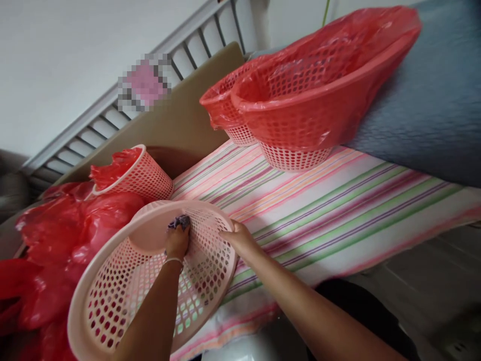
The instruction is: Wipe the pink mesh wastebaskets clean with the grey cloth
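Observation:
A large pale pink plastic basket with a perforated wall lies tilted on the striped cloth, its wide mouth facing me. Reaching inside it, my left hand is closed around a bunched dark purple rag against the inner wall near the base. My right hand grips the basket's rim on the right side, thumb inside and the other fingers mostly hidden behind the wall.
Two baskets lined with red plastic bags, a large one and a smaller one, stand at the back right. A small pink basket lies tipped at the left. Loose red bags are heaped beside it. Railing slats run behind.

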Demonstrator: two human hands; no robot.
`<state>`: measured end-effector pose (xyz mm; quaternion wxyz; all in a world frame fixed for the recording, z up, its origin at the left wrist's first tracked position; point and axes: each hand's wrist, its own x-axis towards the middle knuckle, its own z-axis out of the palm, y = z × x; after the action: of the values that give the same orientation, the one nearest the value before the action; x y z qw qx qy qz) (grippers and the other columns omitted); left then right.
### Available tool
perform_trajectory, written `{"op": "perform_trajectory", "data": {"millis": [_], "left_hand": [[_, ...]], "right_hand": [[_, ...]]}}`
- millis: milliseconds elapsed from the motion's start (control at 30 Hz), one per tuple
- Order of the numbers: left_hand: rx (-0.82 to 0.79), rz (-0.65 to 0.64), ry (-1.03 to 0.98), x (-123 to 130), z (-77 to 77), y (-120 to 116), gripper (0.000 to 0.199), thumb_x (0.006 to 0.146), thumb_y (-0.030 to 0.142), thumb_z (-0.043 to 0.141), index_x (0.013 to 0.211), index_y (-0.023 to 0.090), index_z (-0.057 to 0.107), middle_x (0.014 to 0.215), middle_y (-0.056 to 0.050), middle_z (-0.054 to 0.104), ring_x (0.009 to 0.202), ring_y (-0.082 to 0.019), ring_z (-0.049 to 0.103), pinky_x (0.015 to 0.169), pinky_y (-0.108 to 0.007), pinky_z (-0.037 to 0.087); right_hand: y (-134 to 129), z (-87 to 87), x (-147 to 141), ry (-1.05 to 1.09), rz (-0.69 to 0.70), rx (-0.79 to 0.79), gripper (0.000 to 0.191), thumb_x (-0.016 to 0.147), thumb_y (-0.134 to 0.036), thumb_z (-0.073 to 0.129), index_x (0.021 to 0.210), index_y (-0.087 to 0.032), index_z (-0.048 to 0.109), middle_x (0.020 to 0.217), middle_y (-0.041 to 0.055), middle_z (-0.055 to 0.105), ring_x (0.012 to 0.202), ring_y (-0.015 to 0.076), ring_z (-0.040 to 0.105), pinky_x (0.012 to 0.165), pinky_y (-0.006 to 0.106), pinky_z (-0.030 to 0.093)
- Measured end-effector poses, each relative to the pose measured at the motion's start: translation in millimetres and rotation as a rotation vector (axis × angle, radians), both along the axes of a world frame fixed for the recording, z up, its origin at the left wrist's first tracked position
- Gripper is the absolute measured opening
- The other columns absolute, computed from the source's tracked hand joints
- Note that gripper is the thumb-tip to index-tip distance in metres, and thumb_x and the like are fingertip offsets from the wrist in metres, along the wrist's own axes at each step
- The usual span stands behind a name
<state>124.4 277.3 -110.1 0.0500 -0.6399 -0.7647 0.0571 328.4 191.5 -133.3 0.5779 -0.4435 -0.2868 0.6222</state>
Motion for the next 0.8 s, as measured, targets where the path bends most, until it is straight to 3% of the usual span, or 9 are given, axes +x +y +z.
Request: {"op": "perform_trajectory", "data": {"millis": [133,267,467,633,700,800], "left_hand": [[-0.057,-0.019,-0.026,2,3.5,-1,0.048,0.091,0.047,0.033,0.101,0.011,0.063,0.103,-0.021,0.068,0.100,-0.030,0.064,0.082,-0.036,0.046],[-0.076,-0.050,-0.063,20,5.8,-24,0.049,0.093,0.047,0.029,0.102,0.012,0.061,0.101,-0.019,0.070,0.096,-0.027,0.066,0.076,-0.033,0.046],[-0.109,-0.201,-0.116,61,10.7,-90,0.046,0.094,0.046,0.028,0.097,0.014,0.061,0.094,-0.014,0.071,0.089,-0.024,0.067,0.073,-0.030,0.045],[-0.196,-0.429,-0.152,91,25.3,-147,0.034,0.088,0.047,0.045,0.091,0.019,0.064,0.094,-0.009,0.070,0.086,-0.022,0.066,0.072,-0.027,0.045],[-0.194,-0.437,-0.183,96,36.6,-150,0.031,0.087,0.046,0.049,0.086,0.019,0.065,0.088,-0.008,0.071,0.081,-0.021,0.067,0.070,-0.026,0.045],[-0.054,-0.278,-0.198,91,55.5,-123,0.038,0.091,0.047,0.038,0.094,0.019,0.063,0.091,-0.009,0.071,0.084,-0.021,0.067,0.071,-0.027,0.046]], "right_hand": [[-3,-3.8,-7,0.126,0.030,-0.056,0.032,0.060,-0.027,0.064,0.088,-0.014,0.069,0.074,0.0043,0.071,0.066,0.0202,0.064,0.060,0.029,0.049],[-7,-4.8,-9,0.183,0.019,-0.045,0.035,0.059,-0.029,0.066,0.090,-0.013,0.069,0.076,0.0063,0.071,0.066,0.0208,0.065,0.061,0.030,0.050],[-9,-2.2,-7,0.250,-0.013,-0.059,0.035,0.053,-0.025,0.068,0.085,-0.013,0.069,0.071,0.0054,0.071,0.064,0.0205,0.063,0.062,0.031,0.049],[-9,-7.5,-3,0.291,-0.060,-0.082,0.032,0.050,-0.025,0.069,0.080,-0.014,0.068,0.073,0.0043,0.071,0.065,0.0183,0.062,0.063,0.029,0.048],[-9,-9.0,-3,0.306,-0.057,-0.087,0.033,0.050,-0.025,0.068,0.081,-0.013,0.068,0.073,0.0045,0.071,0.066,0.0187,0.063,0.064,0.029,0.049],[-10,-8.6,-5,0.318,-0.033,-0.112,0.032,0.050,-0.024,0.068,0.080,-0.014,0.069,0.069,0.0044,0.071,0.065,0.0204,0.063,0.063,0.031,0.049]]}}
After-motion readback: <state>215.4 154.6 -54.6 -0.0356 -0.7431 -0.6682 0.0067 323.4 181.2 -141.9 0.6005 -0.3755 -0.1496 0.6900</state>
